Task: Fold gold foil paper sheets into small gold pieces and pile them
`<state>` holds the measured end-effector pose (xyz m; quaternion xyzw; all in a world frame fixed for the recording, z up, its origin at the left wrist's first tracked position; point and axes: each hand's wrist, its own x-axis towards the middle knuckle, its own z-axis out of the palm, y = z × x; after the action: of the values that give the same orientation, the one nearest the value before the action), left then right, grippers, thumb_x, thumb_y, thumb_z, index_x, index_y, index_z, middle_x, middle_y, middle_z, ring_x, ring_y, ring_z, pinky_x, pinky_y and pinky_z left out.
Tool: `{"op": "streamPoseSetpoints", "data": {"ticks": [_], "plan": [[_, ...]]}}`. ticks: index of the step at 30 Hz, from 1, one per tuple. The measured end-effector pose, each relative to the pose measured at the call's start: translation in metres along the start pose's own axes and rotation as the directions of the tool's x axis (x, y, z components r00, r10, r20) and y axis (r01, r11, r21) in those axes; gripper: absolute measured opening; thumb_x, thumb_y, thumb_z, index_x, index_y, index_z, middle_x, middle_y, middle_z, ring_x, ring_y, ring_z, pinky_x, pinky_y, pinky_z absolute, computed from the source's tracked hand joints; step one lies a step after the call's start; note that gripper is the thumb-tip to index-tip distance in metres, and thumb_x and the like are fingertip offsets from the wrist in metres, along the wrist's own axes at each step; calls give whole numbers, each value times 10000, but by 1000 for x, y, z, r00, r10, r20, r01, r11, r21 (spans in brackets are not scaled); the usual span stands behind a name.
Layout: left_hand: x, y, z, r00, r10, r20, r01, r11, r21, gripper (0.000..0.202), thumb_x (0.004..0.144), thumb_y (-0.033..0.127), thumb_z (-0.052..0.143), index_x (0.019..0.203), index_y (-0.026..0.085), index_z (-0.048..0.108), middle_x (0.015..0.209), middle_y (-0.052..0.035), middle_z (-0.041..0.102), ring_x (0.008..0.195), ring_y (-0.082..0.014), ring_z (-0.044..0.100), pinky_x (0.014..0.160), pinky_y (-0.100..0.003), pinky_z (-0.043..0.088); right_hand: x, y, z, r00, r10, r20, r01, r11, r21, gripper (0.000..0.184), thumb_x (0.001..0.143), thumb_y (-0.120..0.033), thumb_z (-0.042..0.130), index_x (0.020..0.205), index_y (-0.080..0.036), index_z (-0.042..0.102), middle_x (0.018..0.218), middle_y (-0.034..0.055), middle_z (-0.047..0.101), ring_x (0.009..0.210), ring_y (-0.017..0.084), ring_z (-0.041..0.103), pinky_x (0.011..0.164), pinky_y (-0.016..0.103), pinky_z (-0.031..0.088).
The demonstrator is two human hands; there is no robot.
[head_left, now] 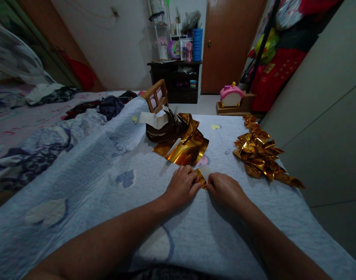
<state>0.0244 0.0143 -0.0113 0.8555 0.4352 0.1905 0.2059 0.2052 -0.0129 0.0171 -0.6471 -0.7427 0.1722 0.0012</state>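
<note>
My left hand [184, 182] and my right hand [224, 189] meet low over the bed, both with fingers closed on one small piece of gold foil paper [200, 179]. A pale, whitish part of that sheet shows between the hands at its far side. Just beyond them lies a loose pile of flat gold foil sheets [188, 149], beside a curved stack of paper with dark edges [166, 130]. To the right, several folded gold foil pieces [262, 155] form a heap near the bed's edge. My fingertips partly hide the paper.
A pale blue quilt with heart shapes [107, 217] covers the bed. On the left is a second bedding surface with crumpled clothes [110, 107]. A pink and white toy [232, 96] stands beyond the far edge, and a grey cabinet [320, 116] borders the right side.
</note>
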Motion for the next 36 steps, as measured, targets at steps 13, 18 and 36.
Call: {"op": "streamPoseSetpoints", "data": {"ticks": [13,18,36], "plan": [[-1,0,-1,1000,-21,19,21,1000,21,81,920,265,650,880,198,626,1019,-50,574,1008,-241,504,872,-372,402,7,10,20,953,-268,-142,287,948,140,188,975,-142,490,909,-192,659,898,50,640,847,189,558,732,287,336],[0,0,-2,999,-19,32,18,1000,23,73,920,268,646,901,198,637,1027,-55,578,1007,-246,502,871,-376,401,5,-1,16,969,-203,-140,214,975,67,145,956,-152,506,924,-171,645,906,76,665,869,217,575,762,324,343],[3,-3,-6,996,-10,94,12,1000,-15,24,907,230,672,909,205,673,1049,-48,605,1021,-236,506,893,-356,395,-3,-1,19,948,-106,-300,83,993,-86,283,941,-409,559,1142,-216,611,1240,136,577,1124,320,505,942,461,376]]}}
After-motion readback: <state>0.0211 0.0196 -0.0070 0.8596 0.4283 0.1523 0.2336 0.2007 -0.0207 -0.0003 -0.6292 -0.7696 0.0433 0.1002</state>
